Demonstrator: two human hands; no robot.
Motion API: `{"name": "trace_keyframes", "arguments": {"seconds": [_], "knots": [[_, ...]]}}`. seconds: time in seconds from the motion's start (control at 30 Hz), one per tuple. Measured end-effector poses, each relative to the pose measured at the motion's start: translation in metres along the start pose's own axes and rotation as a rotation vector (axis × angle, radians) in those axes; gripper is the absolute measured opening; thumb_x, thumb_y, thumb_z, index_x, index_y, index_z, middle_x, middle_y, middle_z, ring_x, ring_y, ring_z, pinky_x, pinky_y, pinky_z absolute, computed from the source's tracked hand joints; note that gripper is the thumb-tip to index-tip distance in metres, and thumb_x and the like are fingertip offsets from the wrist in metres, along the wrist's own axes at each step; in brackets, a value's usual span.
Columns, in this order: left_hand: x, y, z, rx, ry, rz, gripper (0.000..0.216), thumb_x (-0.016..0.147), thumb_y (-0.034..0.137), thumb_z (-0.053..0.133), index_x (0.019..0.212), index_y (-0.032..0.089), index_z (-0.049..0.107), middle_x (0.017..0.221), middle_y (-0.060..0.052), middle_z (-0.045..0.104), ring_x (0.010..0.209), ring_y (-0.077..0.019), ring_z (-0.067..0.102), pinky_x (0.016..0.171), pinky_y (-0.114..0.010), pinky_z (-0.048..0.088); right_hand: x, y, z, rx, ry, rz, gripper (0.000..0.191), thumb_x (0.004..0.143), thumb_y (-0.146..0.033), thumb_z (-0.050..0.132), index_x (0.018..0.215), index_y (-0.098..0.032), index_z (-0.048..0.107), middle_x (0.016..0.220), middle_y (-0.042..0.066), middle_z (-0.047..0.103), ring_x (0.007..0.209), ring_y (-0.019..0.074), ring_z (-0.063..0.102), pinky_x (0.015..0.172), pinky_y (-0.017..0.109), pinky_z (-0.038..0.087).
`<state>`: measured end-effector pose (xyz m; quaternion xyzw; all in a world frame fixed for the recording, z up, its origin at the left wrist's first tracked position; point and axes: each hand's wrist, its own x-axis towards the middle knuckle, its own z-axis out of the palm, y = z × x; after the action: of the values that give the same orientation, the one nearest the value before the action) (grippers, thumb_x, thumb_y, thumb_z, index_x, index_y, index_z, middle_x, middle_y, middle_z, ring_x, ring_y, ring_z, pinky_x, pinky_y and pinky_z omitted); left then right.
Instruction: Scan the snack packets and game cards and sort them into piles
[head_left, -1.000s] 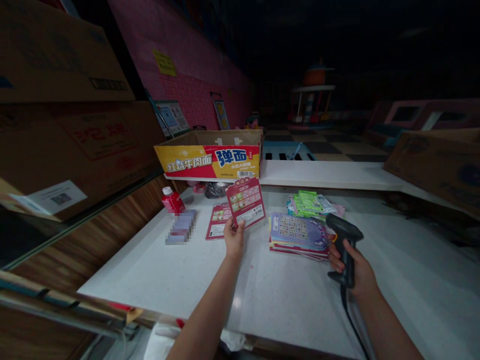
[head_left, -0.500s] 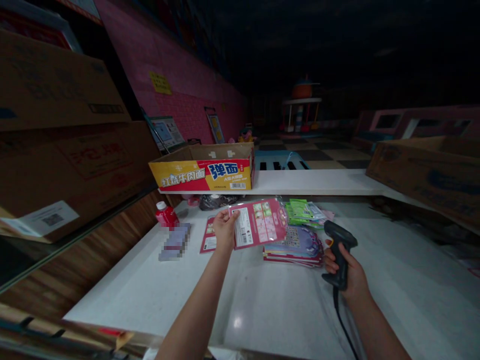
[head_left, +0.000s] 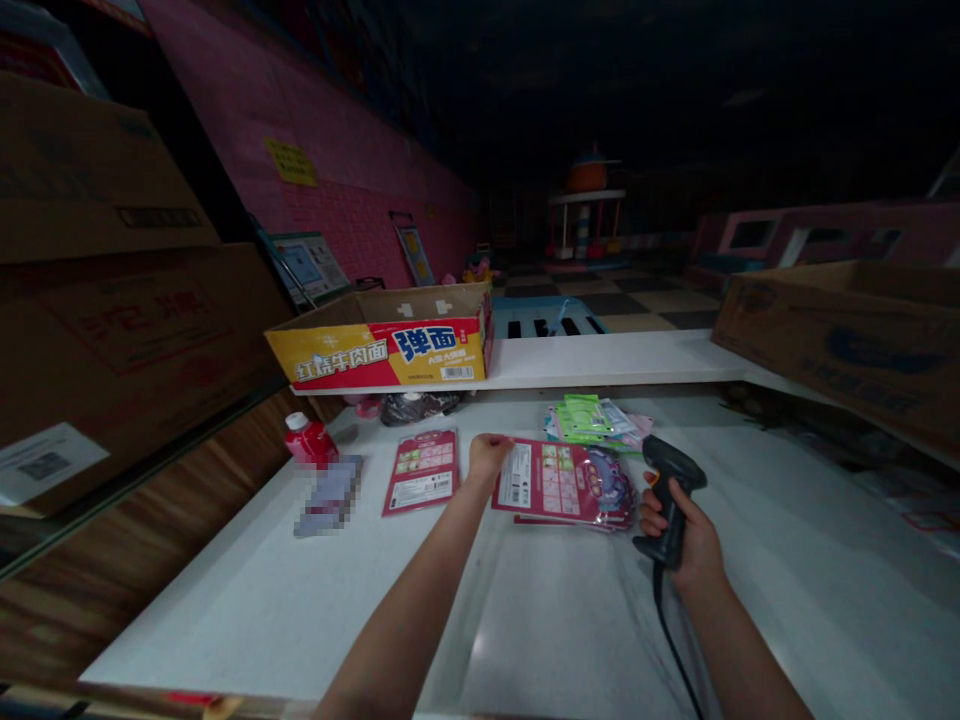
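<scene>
My left hand (head_left: 489, 456) pinches the upper left corner of a flat red packet (head_left: 551, 485) with a white label and small pictures on it. That packet lies over a stack of purple and red packets (head_left: 619, 490), covering most of it. Left of my hand, a similar red packet (head_left: 424, 472) lies flat on the white counter (head_left: 360, 610). In my right hand (head_left: 694, 545), a black handheld barcode scanner (head_left: 671, 490) is gripped by its handle, its head tilted up to the left and its cable hanging down.
Green and pale packets (head_left: 589, 418) lie behind the stack. A red bottle (head_left: 311, 442) and a pixelated item (head_left: 330, 495) are at the left. An open noodle carton (head_left: 382, 352) and a brown carton (head_left: 825, 330) stand on the raised shelf (head_left: 600, 357). Cartons (head_left: 142, 330) are stacked far left.
My left hand has moved right and lowered the red packet onto the stack, uncovering the other red packet. My right hand still holds the scanner. The view has shifted slightly.
</scene>
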<state>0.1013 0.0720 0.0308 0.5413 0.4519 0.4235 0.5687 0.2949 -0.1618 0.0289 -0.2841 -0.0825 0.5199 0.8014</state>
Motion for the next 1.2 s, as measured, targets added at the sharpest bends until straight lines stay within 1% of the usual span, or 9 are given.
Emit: {"name": "trace_keyframes", "arguments": {"seconds": [0.1, 0.17, 0.27, 0.33, 0.4, 0.63, 0.83, 1.0, 1.2], "knots": [[-0.006, -0.002, -0.001, 0.180, 0.059, 0.079, 0.040, 0.060, 0.041, 0.081, 0.085, 0.012, 0.070, 0.075, -0.006, 0.068, 0.075, -0.0226, 0.066, 0.068, -0.031, 0.050, 0.001, 0.001, -0.001, 0.004, 0.006, -0.006, 0.032, 0.067, -0.034, 0.084, 0.089, -0.017, 0.068, 0.057, -0.006, 0.052, 0.041, 0.0043, 0.041, 0.036, 0.013, 0.039], [-0.018, -0.002, -0.008, 0.379, 0.071, 0.234, 0.056, 0.065, 0.046, 0.079, 0.109, 0.013, 0.069, 0.100, -0.012, 0.068, 0.098, -0.0260, 0.065, 0.084, -0.036, 0.051, 0.001, 0.001, -0.001, 0.006, 0.005, -0.005, 0.033, 0.066, -0.033, 0.084, 0.089, -0.017, 0.068, 0.057, -0.006, 0.052, 0.042, 0.0043, 0.041, 0.036, 0.014, 0.039], [-0.043, -0.003, -0.022, 0.573, -0.123, 0.495, 0.077, 0.061, 0.053, 0.082, 0.129, 0.024, 0.062, 0.130, -0.014, 0.056, 0.126, -0.0308, 0.051, 0.105, -0.045, 0.042, 0.001, 0.001, -0.001, -0.003, -0.001, 0.006, 0.034, 0.067, -0.033, 0.084, 0.092, -0.017, 0.068, 0.058, -0.005, 0.053, 0.042, 0.0043, 0.041, 0.036, 0.014, 0.039], [-0.058, -0.006, -0.027, 0.649, -0.276, 0.554, 0.086, 0.051, 0.055, 0.088, 0.129, 0.027, 0.063, 0.137, -0.014, 0.050, 0.133, -0.0339, 0.044, 0.111, -0.048, 0.036, 0.000, 0.000, -0.001, -0.007, -0.005, 0.009, 0.036, 0.066, -0.034, 0.085, 0.092, -0.017, 0.068, 0.058, -0.005, 0.053, 0.042, 0.0040, 0.041, 0.036, 0.013, 0.039], [-0.069, -0.011, -0.027, 0.693, -0.316, 0.541, 0.085, 0.048, 0.055, 0.089, 0.124, 0.025, 0.067, 0.139, -0.014, 0.048, 0.133, -0.0355, 0.044, 0.112, -0.049, 0.036, -0.001, 0.000, 0.000, -0.002, -0.009, 0.005, 0.037, 0.064, -0.033, 0.086, 0.091, -0.016, 0.067, 0.057, -0.005, 0.052, 0.041, 0.0038, 0.041, 0.036, 0.013, 0.039], [-0.080, -0.025, 0.007, 0.773, -0.087, 0.484, 0.073, 0.057, 0.053, 0.085, 0.118, 0.016, 0.067, 0.134, -0.017, 0.048, 0.127, -0.0366, 0.047, 0.109, -0.050, 0.038, -0.001, 0.000, -0.002, 0.003, -0.018, 0.012, 0.032, 0.067, -0.032, 0.085, 0.088, -0.018, 0.065, 0.058, -0.006, 0.052, 0.042, 0.0040, 0.042, 0.037, 0.013, 0.039], [-0.084, -0.024, 0.013, 0.813, -0.081, 0.516, 0.072, 0.062, 0.051, 0.083, 0.122, 0.017, 0.064, 0.136, -0.018, 0.046, 0.128, -0.0367, 0.046, 0.108, -0.051, 0.038, 0.000, 0.001, -0.004, -0.015, -0.016, 0.015, 0.034, 0.067, -0.033, 0.084, 0.091, -0.018, 0.065, 0.058, -0.006, 0.051, 0.043, 0.0037, 0.042, 0.038, 0.013, 0.039], [-0.077, -0.013, -0.022, 0.890, 0.036, 0.538, 0.048, 0.080, 0.041, 0.070, 0.122, 0.019, 0.062, 0.132, -0.016, 0.051, 0.126, -0.0315, 0.048, 0.107, -0.046, 0.039, -0.002, 0.002, -0.006, -0.027, -0.002, 0.039, 0.035, 0.067, -0.033, 0.084, 0.091, -0.018, 0.064, 0.058, -0.006, 0.052, 0.043, 0.0045, 0.042, 0.038, 0.014, 0.040], [-0.067, 0.008, -0.089, 1.234, 0.422, 0.226, 0.048, 0.082, 0.035, 0.063, 0.125, 0.013, 0.059, 0.123, -0.019, 0.056, 0.119, -0.0343, 0.049, 0.098, -0.045, 0.039, -0.004, 0.003, -0.007, -0.039, 0.002, 0.057, 0.034, 0.064, -0.029, 0.085, 0.087, -0.017, 0.062, 0.059, -0.005, 0.051, 0.043, 0.0046, 0.043, 0.037, 0.014, 0.040]]}}
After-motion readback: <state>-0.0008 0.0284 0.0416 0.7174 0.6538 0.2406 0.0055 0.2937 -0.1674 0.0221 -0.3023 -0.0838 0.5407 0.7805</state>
